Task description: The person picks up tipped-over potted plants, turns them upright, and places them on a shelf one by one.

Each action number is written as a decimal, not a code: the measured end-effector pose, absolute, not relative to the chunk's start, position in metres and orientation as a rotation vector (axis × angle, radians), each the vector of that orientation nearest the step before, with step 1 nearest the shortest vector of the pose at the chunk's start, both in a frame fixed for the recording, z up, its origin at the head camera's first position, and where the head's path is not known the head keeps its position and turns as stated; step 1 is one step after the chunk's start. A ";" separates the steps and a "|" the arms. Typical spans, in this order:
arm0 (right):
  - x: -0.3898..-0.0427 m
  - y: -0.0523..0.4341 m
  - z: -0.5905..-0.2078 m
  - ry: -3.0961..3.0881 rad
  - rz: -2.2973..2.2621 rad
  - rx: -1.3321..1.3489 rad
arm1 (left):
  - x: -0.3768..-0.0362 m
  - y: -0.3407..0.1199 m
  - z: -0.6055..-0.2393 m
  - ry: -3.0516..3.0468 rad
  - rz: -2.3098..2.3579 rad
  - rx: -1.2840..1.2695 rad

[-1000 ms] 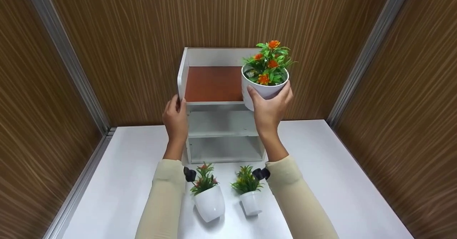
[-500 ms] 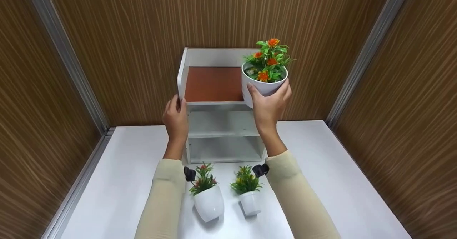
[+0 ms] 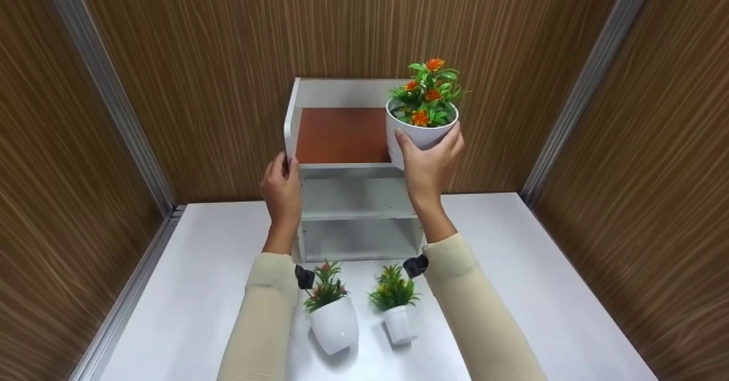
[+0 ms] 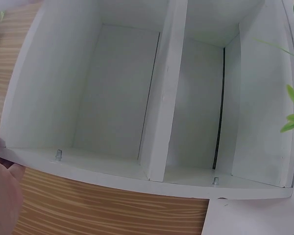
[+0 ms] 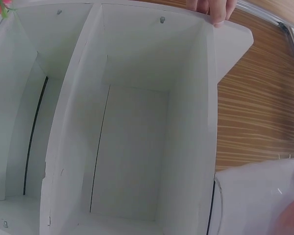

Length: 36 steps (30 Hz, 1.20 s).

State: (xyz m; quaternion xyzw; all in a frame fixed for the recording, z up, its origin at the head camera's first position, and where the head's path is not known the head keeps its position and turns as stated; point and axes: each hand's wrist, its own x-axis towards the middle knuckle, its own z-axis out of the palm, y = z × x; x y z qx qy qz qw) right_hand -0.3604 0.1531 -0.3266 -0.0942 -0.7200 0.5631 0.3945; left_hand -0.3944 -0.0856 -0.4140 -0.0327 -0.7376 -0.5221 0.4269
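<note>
My right hand grips a white pot of orange flowers and holds it at the right end of the brown top of a white shelf unit. Whether the pot rests on that top I cannot tell. My left hand grips the unit's left side wall near the top. In the right wrist view the pot's white wall sits beside the shelf unit, with the left hand's fingers on its far edge. The left wrist view shows the shelf unit's two empty compartments and my left hand.
Two smaller potted plants stand on the white table in front of the shelf unit: a round white pot and a smaller one. Wood-grain walls close in the back and both sides.
My right hand has lifted the flower pot slightly up and back along the shelf top. My left hand stays on the side wall.
</note>
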 end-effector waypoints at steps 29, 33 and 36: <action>-0.373 0.150 -0.322 -1.936 1.338 -0.287 | -0.393 -0.090 -0.415 -1.837 -1.295 -0.076; -0.374 0.149 -0.321 -1.968 1.285 -0.315 | -0.393 -0.090 -0.415 -1.836 -1.291 -0.071; -0.375 0.149 -0.320 -1.982 1.263 -0.325 | -0.392 -0.091 -0.415 -1.839 -1.293 -0.073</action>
